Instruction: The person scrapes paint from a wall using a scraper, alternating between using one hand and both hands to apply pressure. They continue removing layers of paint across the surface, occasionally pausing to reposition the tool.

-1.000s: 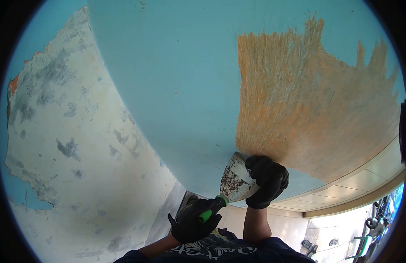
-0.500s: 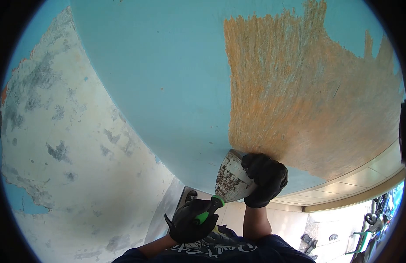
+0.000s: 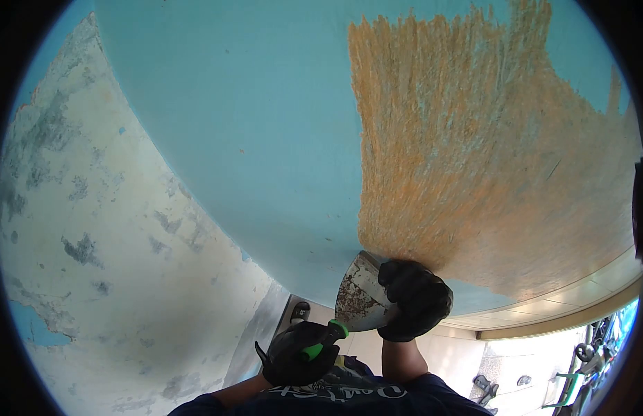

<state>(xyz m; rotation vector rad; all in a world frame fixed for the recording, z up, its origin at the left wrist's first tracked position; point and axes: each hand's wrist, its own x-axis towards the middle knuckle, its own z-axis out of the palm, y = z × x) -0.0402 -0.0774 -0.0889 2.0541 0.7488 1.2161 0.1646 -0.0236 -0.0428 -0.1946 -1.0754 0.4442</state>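
A wide paint scraper [image 3: 364,291] with a paint-stained, rusty-looking metal blade leans against the blue wall [image 3: 266,125]. My left hand [image 3: 301,353], in a black glove, is closed round its green and black handle. The black-gloved right hand [image 3: 416,299] grips the side of the blade, its fingers curled over the metal. At its upper end the blade meets the wall by the lower left corner of a scraped orange-brown patch [image 3: 467,152]. Just how the blade edge touches the surface is hard to see.
To the left, a whitish wall [image 3: 141,277] with grey blotches meets the blue one at a corner. A beige tiled ledge [image 3: 543,305] curves along the lower right. Beyond it are dark sandals [image 3: 482,388], a green-framed stool [image 3: 566,390] and parked vehicles [image 3: 593,357].
Both hands and the scraper sit slightly lower in view, with the scraper a little further left. The view has shifted somewhat across the wall. Both grips are unchanged.
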